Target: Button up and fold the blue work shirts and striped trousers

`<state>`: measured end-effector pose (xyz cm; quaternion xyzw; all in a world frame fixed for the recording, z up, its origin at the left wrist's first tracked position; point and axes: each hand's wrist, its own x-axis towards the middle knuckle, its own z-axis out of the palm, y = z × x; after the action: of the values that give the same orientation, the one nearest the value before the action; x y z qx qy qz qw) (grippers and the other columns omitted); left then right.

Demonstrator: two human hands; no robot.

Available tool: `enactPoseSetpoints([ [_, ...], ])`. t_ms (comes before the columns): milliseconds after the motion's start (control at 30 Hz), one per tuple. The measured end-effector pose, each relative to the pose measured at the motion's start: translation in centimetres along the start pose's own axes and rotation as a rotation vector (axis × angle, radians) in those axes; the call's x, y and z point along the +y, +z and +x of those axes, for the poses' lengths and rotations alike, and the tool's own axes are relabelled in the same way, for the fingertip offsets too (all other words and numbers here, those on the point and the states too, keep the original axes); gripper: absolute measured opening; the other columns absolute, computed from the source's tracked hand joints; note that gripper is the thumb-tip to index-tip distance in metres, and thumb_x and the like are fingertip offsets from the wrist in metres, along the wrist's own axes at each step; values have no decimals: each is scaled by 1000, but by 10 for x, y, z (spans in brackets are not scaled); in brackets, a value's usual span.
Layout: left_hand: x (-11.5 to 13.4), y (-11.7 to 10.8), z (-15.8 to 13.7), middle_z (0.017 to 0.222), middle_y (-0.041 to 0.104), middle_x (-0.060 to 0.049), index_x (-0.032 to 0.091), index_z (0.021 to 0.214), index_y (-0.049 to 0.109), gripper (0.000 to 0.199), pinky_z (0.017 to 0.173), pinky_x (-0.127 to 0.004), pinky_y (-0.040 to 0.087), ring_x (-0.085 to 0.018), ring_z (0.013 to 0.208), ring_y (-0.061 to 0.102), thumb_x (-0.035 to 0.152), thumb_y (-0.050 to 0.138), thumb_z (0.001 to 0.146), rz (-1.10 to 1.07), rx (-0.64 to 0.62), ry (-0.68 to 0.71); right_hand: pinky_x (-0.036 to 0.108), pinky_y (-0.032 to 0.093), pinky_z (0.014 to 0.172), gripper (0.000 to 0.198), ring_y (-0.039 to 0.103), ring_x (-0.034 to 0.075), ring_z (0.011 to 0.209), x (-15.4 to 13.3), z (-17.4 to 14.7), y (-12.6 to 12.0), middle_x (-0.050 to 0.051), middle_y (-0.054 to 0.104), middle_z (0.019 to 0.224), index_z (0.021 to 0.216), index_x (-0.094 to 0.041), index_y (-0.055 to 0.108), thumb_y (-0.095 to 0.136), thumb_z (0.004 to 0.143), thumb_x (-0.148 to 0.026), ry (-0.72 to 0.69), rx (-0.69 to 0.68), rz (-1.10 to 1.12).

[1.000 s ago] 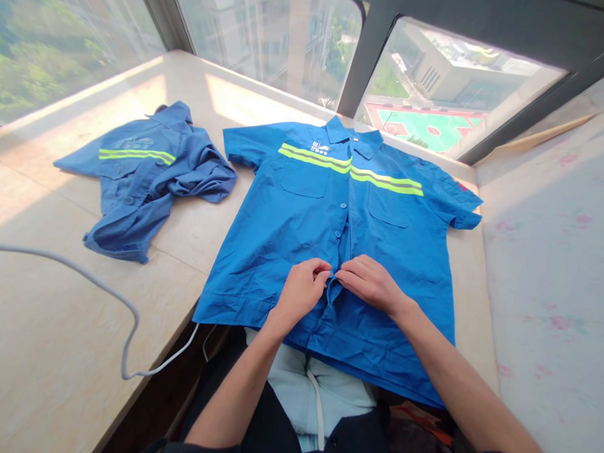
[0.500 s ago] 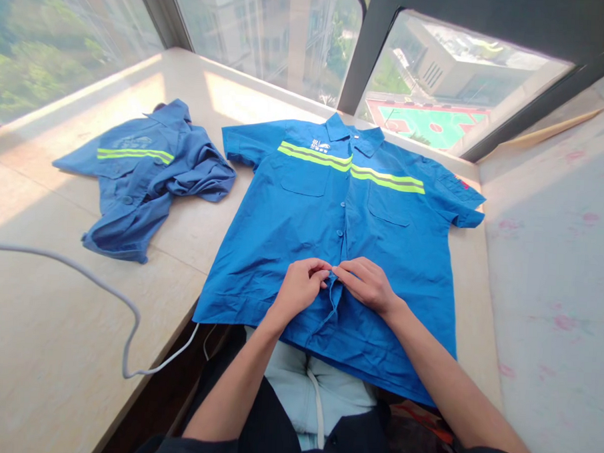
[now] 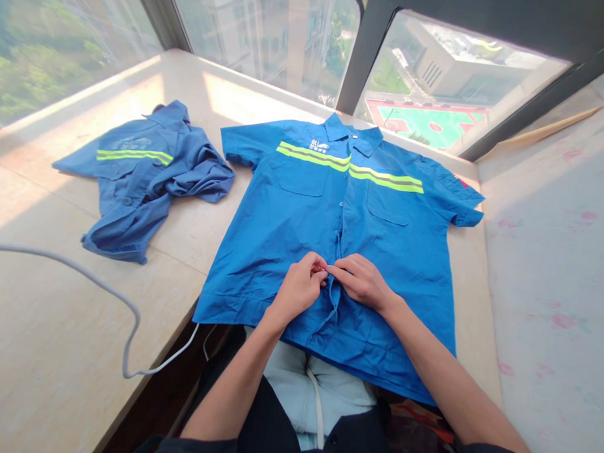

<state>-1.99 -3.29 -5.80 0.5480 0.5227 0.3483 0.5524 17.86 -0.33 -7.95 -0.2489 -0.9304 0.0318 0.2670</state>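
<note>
The pale window ledge (image 3: 52, 322), seamed and partly sunlit, carries a bright blue shirt (image 3: 302, 216) spread front up, its hem overhanging the near edge. To its left lies a duller blue shirt (image 3: 144, 176), bunched and rumpled. A whitish cable (image 3: 94, 281) curves across the ledge's left part and dips past its edge.

No readable text; white lettering (image 3: 319, 146) on blue shirt (image 3: 327, 221) (tiny), perhaps Chinese.
</note>
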Motion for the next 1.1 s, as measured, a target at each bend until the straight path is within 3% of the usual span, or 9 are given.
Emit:
enactPoseSetpoints([
  [100,6,1,-9,87,69,-2,21,99,59,12,72,-26,54,-15,79,68,19,53,89,128,2,61,35,47,71,30,58,20,80,0,1,0,10,68,93,116,-17,66,43,98,-13,10,-9,8],
  [233,10,8,-20,94,69,-5,19,112,57,36,73,-29,54,-19,83,67,28,69,80,305,55,95,34,46,72,25,58,20,80,-1,2,0,10,67,92,109,-15,67,45,99,-17,16,-37,14],
  [400,8,19,-22,93,71,-4,20,113,57,28,75,-29,53,-18,81,68,16,60,85,386,153,48,34,46,74,23,58,19,82,0,0,1,10,67,92,105,-17,68,46,100,-18,16,-34,-2],
  [633,13,25,-22,98,74,-8,21,115,59,29,78,-32,51,-24,90,70,15,56,87,658,172,5,33,45,74,22,59,18,81,3,-1,3,8,68,92,105,-19,68,46,100,-17,22,-32,18],
  [1100,-3,24,-21,92,72,-2,24,97,56,15,79,-28,51,-19,87,69,13,53,87,594,218,141,31,44,73,24,59,16,80,8,1,0,6,69,90,103,-21,69,46,100,-16,52,12,200],
])
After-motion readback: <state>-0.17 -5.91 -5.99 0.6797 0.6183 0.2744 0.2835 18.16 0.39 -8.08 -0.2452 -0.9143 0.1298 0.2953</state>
